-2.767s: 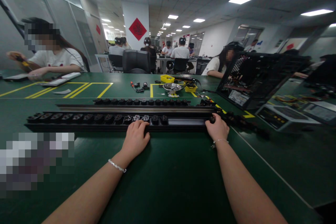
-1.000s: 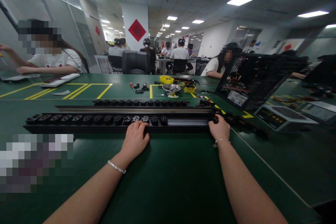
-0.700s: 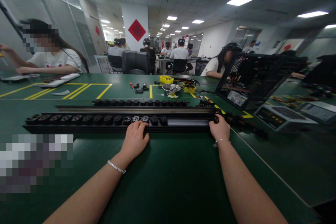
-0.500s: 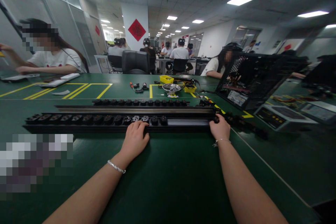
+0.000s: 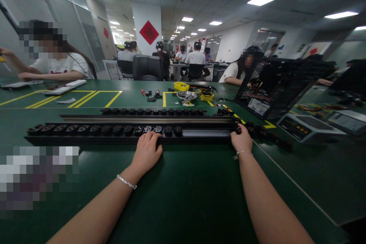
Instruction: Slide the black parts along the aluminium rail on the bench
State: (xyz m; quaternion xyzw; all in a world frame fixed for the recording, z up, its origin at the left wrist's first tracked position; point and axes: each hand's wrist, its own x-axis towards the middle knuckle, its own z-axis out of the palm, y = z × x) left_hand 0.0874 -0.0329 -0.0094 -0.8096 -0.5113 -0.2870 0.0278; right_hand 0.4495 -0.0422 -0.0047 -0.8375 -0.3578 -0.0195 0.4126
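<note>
The left hand [image 5: 146, 151], loosely open, is pressing the black socket strip [image 5: 85, 131] on the tabletop [image 5: 185, 190], and the right hand [image 5: 241, 142] is pinching its end (fingers curled tight). Any push there is needing steady hands.

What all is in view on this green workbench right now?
long black socket-filled rail: one, black, nearest
second long black rail: one, black, just behind it
small black socket modules: one row, black, behind both rails
yellow plastic bins: two, yellow, farther back
round metal bowl: one, silver, between the bins
open black computer case: one, black, right
white-shirted people: several, background
left hand: one, on the near rail's middle
right hand: one, at its right end
</note>
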